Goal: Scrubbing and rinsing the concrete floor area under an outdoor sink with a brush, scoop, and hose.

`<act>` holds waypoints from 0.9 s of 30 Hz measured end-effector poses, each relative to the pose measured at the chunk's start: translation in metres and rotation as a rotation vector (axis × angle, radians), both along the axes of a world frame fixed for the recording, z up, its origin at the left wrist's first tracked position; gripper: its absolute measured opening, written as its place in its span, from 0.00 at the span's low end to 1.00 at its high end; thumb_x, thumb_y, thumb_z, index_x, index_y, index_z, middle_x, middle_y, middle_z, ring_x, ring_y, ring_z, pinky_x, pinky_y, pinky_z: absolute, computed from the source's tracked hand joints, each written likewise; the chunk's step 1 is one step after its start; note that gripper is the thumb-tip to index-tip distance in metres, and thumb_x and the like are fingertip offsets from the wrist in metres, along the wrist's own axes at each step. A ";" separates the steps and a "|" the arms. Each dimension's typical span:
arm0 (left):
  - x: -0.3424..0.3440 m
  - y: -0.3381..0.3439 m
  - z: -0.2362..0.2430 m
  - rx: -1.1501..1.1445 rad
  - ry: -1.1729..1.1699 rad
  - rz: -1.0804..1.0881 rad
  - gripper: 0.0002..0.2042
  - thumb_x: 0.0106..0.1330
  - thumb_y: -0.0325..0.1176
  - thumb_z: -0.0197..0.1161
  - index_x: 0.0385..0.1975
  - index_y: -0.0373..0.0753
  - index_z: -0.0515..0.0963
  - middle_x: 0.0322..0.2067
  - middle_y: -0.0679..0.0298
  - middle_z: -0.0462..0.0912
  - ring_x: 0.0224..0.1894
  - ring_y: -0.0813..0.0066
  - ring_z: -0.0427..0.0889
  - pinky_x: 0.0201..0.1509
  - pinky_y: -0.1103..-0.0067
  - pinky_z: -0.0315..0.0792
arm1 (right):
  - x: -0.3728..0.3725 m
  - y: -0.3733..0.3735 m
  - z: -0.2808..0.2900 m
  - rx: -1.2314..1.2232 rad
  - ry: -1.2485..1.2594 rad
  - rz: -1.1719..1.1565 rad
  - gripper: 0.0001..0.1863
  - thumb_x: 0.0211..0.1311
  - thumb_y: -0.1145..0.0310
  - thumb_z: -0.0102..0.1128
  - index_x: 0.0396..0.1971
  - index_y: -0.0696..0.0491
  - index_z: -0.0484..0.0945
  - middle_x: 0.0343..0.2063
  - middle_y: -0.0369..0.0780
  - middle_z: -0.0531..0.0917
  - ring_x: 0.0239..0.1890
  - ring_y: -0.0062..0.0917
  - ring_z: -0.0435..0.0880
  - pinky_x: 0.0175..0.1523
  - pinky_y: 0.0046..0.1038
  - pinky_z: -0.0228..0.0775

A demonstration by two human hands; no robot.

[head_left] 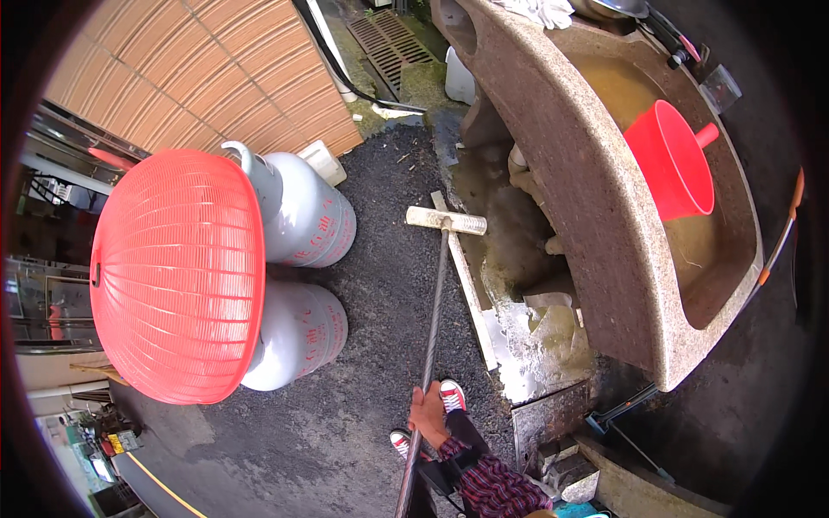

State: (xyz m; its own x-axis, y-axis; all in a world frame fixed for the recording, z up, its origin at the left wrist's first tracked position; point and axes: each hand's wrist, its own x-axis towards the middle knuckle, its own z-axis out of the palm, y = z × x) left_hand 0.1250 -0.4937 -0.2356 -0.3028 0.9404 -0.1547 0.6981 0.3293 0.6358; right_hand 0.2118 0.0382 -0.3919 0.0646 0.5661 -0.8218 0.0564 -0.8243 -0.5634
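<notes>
My right hand is wrapped round the grey metal pole of a long-handled floor tool. At the pole's far end is a pale T-shaped head, shaped like a floor brush or squeegee; its underside is hidden. The head rests at the end of a white strip that edges a wet patch of ground. The patterned sleeve of my right arm comes in from the lower right. The pole's near end runs out of the lower edge. My left hand is out of sight.
Two grey gas cylinders stand on the left, partly covered by a large red mesh basket. To the right is a stone sink holding murky water and a red plastic bucket or scoop. A floor grate lies beyond.
</notes>
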 end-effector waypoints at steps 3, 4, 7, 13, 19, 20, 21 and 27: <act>-0.004 0.035 0.054 -0.359 -0.406 0.170 0.14 0.57 0.28 0.55 0.43 0.33 0.71 0.37 0.60 0.76 0.39 0.77 0.73 0.43 0.81 0.66 | 0.014 -0.050 0.024 -0.061 -0.084 -0.033 0.10 0.59 0.66 0.42 0.30 0.53 0.54 0.09 0.38 0.65 0.05 0.24 0.65 0.06 0.25 0.57; 0.006 0.177 0.120 -0.674 -0.617 0.396 0.13 0.57 0.27 0.55 0.43 0.34 0.71 0.34 0.61 0.76 0.37 0.78 0.73 0.41 0.82 0.67 | 0.037 -0.055 0.005 -0.067 -0.146 -0.037 0.10 0.59 0.66 0.42 0.30 0.53 0.54 0.09 0.39 0.66 0.05 0.24 0.65 0.06 0.25 0.57; 0.024 0.268 0.126 -0.550 -0.464 0.463 0.11 0.57 0.34 0.55 0.34 0.35 0.72 0.24 0.65 0.73 0.28 0.79 0.70 0.31 0.81 0.65 | 0.006 0.002 0.002 -0.013 0.025 -0.101 0.10 0.59 0.66 0.41 0.30 0.54 0.54 0.10 0.39 0.66 0.05 0.23 0.65 0.06 0.26 0.58; 0.017 0.347 0.049 -0.704 -0.518 0.467 0.13 0.59 0.40 0.53 0.20 0.36 0.71 0.10 0.72 0.67 0.14 0.81 0.63 0.16 0.81 0.58 | -0.005 0.115 -0.072 0.109 -0.145 -0.067 0.12 0.57 0.64 0.44 0.31 0.55 0.55 0.13 0.46 0.72 0.09 0.32 0.72 0.08 0.28 0.64; 0.009 0.289 0.033 -0.532 -0.517 0.425 0.11 0.60 0.36 0.50 0.20 0.37 0.70 0.09 0.74 0.60 0.13 0.87 0.58 0.14 0.84 0.53 | -0.011 0.071 -0.072 0.087 0.026 -0.159 0.13 0.58 0.63 0.43 0.32 0.56 0.55 0.12 0.43 0.70 0.08 0.27 0.71 0.09 0.27 0.63; 0.007 0.281 0.029 -0.525 -0.462 0.363 0.12 0.60 0.37 0.50 0.19 0.37 0.70 0.09 0.74 0.60 0.13 0.87 0.58 0.14 0.84 0.53 | -0.008 0.064 -0.077 0.060 0.053 -0.221 0.13 0.58 0.63 0.43 0.32 0.55 0.54 0.12 0.42 0.70 0.08 0.26 0.70 0.08 0.27 0.61; -0.002 0.270 0.027 -0.519 -0.400 0.301 0.12 0.60 0.37 0.50 0.19 0.37 0.70 0.10 0.74 0.60 0.13 0.87 0.58 0.14 0.84 0.53 | -0.012 0.059 -0.072 0.057 0.056 -0.240 0.13 0.58 0.63 0.43 0.32 0.55 0.54 0.12 0.42 0.70 0.08 0.26 0.70 0.08 0.27 0.61; -0.038 0.219 0.025 -0.645 -0.476 0.273 0.10 0.60 0.36 0.50 0.20 0.40 0.68 0.10 0.75 0.61 0.12 0.89 0.58 0.13 0.88 0.53 | -0.026 0.011 -0.073 0.109 -0.163 -0.135 0.13 0.57 0.63 0.43 0.30 0.56 0.54 0.11 0.46 0.72 0.08 0.33 0.73 0.09 0.30 0.65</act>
State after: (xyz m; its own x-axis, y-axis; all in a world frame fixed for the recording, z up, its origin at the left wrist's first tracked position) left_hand 0.0870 -0.2748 -0.2110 -0.2732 0.5276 -0.8044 0.2471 0.8466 0.4714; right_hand 0.1860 0.0487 -0.4651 0.2724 0.6281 -0.7289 0.0472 -0.7653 -0.6419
